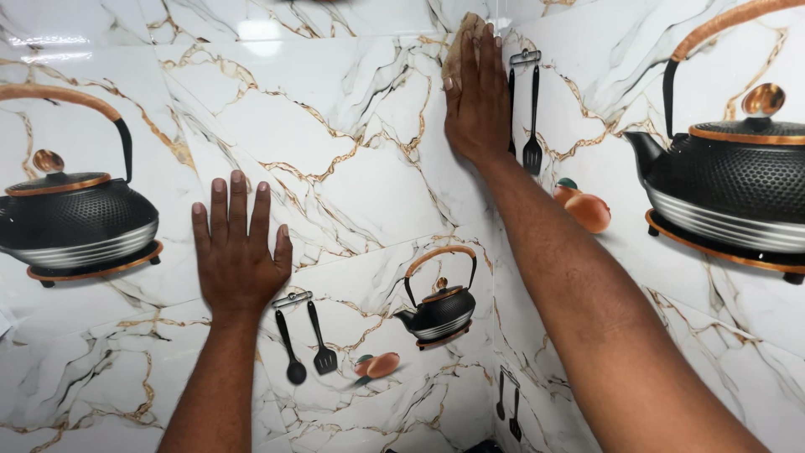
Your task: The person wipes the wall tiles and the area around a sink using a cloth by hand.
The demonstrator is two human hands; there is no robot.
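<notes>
My right hand point(478, 96) is raised high and presses a small tan cloth point(457, 46) flat against the glossy white marble-patterned wall tile point(352, 109), close to the inner corner of two walls. Only the cloth's upper left edge shows past my fingers. My left hand point(237, 252) lies lower and to the left, palm flat on the tiled wall, fingers spread, holding nothing.
The tiles carry printed pictures: black teapots point(75, 214) point(729, 180) point(438, 306), hanging kitchen utensils point(306, 335) point(527, 109) and peaches point(585, 210). The two walls meet in a vertical corner point(493, 277) between my arms.
</notes>
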